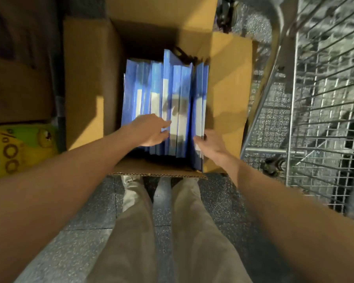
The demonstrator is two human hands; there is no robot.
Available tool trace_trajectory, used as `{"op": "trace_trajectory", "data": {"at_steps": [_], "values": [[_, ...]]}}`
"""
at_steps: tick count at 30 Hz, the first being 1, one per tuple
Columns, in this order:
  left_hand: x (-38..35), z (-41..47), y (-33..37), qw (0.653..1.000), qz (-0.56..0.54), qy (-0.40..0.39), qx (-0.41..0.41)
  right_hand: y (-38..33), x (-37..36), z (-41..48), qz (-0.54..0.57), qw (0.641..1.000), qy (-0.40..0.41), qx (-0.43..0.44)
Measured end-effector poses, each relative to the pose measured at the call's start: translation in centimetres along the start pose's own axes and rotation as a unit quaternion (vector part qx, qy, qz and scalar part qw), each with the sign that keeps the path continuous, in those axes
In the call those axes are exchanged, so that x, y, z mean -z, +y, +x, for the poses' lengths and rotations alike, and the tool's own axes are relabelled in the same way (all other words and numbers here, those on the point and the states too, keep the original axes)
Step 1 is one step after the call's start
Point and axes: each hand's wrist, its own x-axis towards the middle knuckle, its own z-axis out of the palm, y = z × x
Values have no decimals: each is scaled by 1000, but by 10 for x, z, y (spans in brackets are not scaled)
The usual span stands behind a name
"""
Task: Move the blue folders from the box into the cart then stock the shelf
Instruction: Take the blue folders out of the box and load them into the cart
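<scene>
A speckled grey tiled floor (80,242) carries an open cardboard box (86,88), its flaps folded outward. The blue folders (166,94) stand on edge inside, packed side by side against the box's right wall, with bare cardboard showing at the far end. One folder in the middle sticks up above the rest.

The left hand (149,129) lies on the near ends of the middle folders, its forefinger stretched across their top edges. Motion blur hides whether the other fingers grasp anything. The right hand (209,142) is at the box's near right corner, its thumb and fingers pinching the near end of the rightmost folders, which are parted slightly from the others.

A wire cart (325,99) stands just beside the box's right flap. A yellow-green pack (23,148) and a brown carton (14,78) sit left of the box.
</scene>
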Motion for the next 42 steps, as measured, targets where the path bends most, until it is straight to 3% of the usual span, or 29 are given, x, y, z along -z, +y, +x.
{"op": "trace_trajectory", "data": {"at_steps": [7, 12, 17, 21, 24, 26, 29, 32, 36, 40, 42], "values": [[114, -153, 44, 996, -7, 87, -7, -79, 92, -123, 78, 997, 5, -6], [191, -230, 70, 973, 25, 229, 13, -151, 149, -218, -27, 998, 42, 34], [254, -303, 95, 945, 85, 313, -39, -224, 189, -308, -119, 983, 26, 139], [297, -358, 107, 876, 211, 420, -110, -271, 231, -391, -267, 941, 21, 208], [321, -391, 115, 835, 272, 444, -181, -285, 250, -444, -309, 919, 29, 245], [334, -415, 129, 848, 246, 423, -204, -284, 258, -471, -322, 909, 38, 264], [343, -444, 160, 882, 213, 387, -161, -272, 269, -503, -330, 896, 53, 291], [338, -454, 187, 890, 186, 388, -153, -249, 282, -526, -334, 886, 110, 302], [327, -468, 232, 872, 121, 451, -149, -212, 308, -558, -295, 869, 267, 294], [321, -479, 277, 845, 17, 520, -126, -164, 341, -581, -169, 774, 500, 349], [319, -484, 296, 828, -48, 543, -128, -137, 358, -588, -62, 753, 564, 334]]}}
